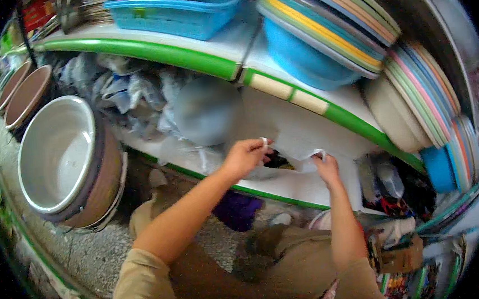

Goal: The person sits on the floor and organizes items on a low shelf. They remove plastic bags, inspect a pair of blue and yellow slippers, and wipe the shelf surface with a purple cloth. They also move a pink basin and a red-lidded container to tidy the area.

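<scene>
As I look down at my two hands, I see a thin plastic sheet (pixel 297 154) stretched between them. It is whitish, soft and a bit see-through, with wavy edges, and white bits of it bunch up by my fingers. I cannot tell if it is a bag. My left grip (pixel 247 159) is pinched tight on one end. My right grip (pixel 327 169) is pinched on the other end. So the plastic lies in the gap between them and touches both. Something dark (pixel 277 160) shows just beside my left grip, but I can't tell what it is. A low white shelf (pixel 298 114) is behind the plastic. Near my left grip is a round, blurry gray thing (pixel 208 110), and crumpled plastic bags (pixel 128 93) lie beside it.
</scene>
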Action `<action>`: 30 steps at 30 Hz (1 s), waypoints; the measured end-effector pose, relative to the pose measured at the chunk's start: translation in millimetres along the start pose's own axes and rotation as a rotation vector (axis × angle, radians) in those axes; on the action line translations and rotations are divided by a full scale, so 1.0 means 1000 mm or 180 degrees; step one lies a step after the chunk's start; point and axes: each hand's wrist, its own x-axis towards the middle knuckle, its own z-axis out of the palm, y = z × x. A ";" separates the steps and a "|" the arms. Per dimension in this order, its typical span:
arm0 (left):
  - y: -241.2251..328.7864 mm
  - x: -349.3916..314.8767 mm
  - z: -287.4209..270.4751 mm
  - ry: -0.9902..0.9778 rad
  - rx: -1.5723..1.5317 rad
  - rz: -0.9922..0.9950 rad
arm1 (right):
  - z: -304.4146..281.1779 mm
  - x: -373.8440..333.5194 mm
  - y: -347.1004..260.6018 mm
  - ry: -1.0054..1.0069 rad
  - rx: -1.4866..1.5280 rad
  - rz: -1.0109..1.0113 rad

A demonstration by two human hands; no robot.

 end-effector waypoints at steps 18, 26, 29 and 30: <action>-0.044 -0.005 0.018 -0.0231 0.2222 0.1088 | 0.015 -0.042 -0.089 -0.3137 0.0662 0.0402; -0.068 0.005 0.030 -0.0836 0.0871 0.0372 | 0.039 -0.026 -0.058 -0.2655 0.0317 -0.0359; -0.071 -0.005 0.002 -0.0544 0.1167 -0.0080 | 0.056 -0.032 -0.075 -0.2391 0.0167 -0.0696; -0.054 -0.017 0.006 -0.0342 0.1683 0.0703 | 0.074 -0.027 -0.072 -0.2271 0.0341 -0.0894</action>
